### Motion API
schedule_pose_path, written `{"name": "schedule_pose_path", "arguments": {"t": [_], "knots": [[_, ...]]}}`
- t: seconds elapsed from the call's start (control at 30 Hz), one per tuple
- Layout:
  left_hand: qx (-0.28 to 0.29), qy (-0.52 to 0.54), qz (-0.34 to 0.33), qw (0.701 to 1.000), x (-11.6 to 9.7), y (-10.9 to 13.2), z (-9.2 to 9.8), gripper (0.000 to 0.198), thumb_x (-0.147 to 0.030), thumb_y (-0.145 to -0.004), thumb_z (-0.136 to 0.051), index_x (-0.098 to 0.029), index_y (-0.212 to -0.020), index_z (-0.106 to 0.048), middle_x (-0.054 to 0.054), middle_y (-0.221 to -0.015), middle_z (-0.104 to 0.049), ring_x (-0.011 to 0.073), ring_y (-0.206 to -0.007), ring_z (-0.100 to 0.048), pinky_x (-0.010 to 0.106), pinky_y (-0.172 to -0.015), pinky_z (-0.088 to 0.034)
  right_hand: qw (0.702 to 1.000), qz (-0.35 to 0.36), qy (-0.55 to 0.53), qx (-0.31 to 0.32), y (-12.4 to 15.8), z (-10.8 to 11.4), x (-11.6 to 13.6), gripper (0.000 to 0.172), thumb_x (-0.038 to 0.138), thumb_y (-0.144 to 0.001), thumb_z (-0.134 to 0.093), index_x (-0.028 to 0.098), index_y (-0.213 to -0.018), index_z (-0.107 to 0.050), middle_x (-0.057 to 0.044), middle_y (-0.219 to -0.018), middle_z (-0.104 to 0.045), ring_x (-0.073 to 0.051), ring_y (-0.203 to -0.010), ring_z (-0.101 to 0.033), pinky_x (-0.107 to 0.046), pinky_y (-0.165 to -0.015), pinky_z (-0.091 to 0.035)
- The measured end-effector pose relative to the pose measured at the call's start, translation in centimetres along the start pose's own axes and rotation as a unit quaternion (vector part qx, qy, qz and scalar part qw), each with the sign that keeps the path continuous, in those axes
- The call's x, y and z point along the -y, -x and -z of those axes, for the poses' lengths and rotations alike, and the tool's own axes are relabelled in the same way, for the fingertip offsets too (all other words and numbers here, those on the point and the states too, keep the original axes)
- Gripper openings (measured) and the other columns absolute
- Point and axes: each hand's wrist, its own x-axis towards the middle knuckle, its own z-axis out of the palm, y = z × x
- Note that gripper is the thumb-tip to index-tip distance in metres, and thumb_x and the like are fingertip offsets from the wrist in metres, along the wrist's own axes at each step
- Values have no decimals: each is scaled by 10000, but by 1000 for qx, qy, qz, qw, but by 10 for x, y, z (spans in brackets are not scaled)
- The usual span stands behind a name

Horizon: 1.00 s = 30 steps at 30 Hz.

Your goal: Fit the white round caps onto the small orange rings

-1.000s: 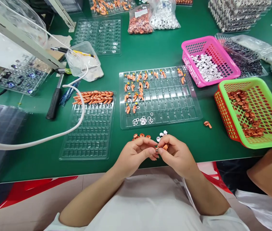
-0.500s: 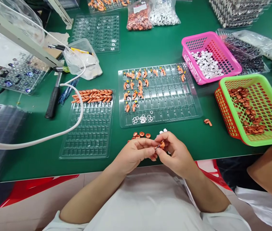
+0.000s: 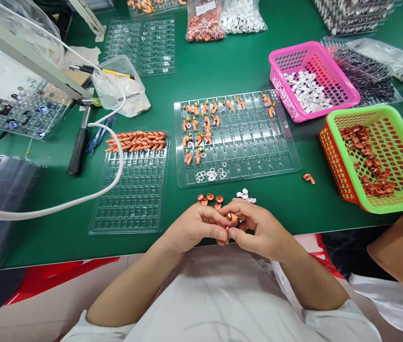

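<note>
Close to the table's front edge, my left hand [image 3: 196,228] and my right hand [image 3: 256,228] meet with fingers pinched together. Between the fingertips is a small orange part [image 3: 234,219] with a dark, shiny bit on it; fingers partly cover it. Both hands grip this part. Just beyond them lie several copper-coloured round cups [image 3: 210,196] and a little pile of white discs [image 3: 245,194]. Farther back, a clear blister tray [image 3: 244,156] carries several orange curved parts [image 3: 206,121] in its upper and left pockets. White rings [image 3: 211,175] lie along its front row.
At left are another clear tray [image 3: 126,199] with copper-coloured pieces, a hammer [image 3: 79,147] and a white cable [image 3: 91,197]. At right stand a pink basket [image 3: 280,78] of white discs and a green basket [image 3: 376,209] of copper cups. A co-worker's arm [image 3: 401,251] is beside them.
My hands have shifted slightly left and down and turned the orange part between the fingertips. More of the white discs now shows. The whole view has moved a little.
</note>
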Motion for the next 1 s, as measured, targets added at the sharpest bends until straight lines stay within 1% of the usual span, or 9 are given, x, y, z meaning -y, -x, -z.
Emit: {"name": "schedule_pose_path", "arguments": {"t": [0.13,0.27,0.4,0.53,0.7,0.8,0.87,1.0], "knots": [[19,-13,7,1000,1,1,2,160,-146,-578,-884,-152,-715,-801,33,-607,-737,114,-519,-641,234,-569,-536,1000,-2,-22,21,3,0,-1,330,168,-873,-605,261,-1189,-625,-35,-1043,-539,-140,-841,-623,-261,-686,-549],[17,-31,21,999,0,5,2,143,-138,-575,-882,-150,-687,-794,28,-587,-731,115,-515,-645,220,-547,-521,999,10,-18,29,6,1,-1,318,149,-871,-617,249,-1170,-650,-26,-978,-542,-143,-871,-609,-272,-750,-564],[7,-51,41,998,-1,9,-1,157,-137,-553,-898,-133,-660,-782,32,-563,-726,117,-502,-649,205,-520,-510,999,15,-3,31,7,2,0,287,145,-853,-647,220,-1130,-664,-14,-924,-535,-122,-810,-600,-251,-727,-561],[-13,-21,52,998,0,11,-7,211,-138,-494,-923,-123,-635,-768,25,-552,-720,119,-473,-642,209,-488,-513,999,36,4,30,8,2,-1,249,162,-855,-658,208,-1100,-661,-9,-898,-536,-111,-786,-580,-232,-705,-539],[-5,16,66,998,-1,12,-12,215,-107,-476,-923,-120,-613,-759,27,-587,-734,109,-472,-634,211,-485,-515,999,41,1,29,11,1,-2,256,155,-835,-687,218,-1081,-657,-11,-895,-557,-118,-794,-579,-235,-710,-525],[-25,2,54,998,-3,13,-13,211,-107,-489,-919,-122,-632,-765,25,-582,-731,112,-485,-634,215,-502,-514,999,24,17,18,11,2,0,212,169,-848,-669,214,-1054,-664,-16,-896,-573,-121,-793,-589,-229,-691,-520],[-36,-22,47,998,-6,13,-13,192,-127,-532,-907,-121,-674,-778,26,-578,-727,114,-508,-634,223,-537,-522,999,-2,33,13,10,4,2,162,177,-861,-646,205,-1020,-651,-15,-893,-601,-120,-777,-602,-228,-680,-513],[-38,-57,29,997,-11,12,-12,177,-170,-614,-870,-131,-771,-799,29,-610,-734,115,-544,-632,241,-596,-539,997,-52,48,34,8,10,7,63,197,-895,-596,203,-957,-585,4,-822,-655,-112,-695,-608,-215,-612,-476]]}}
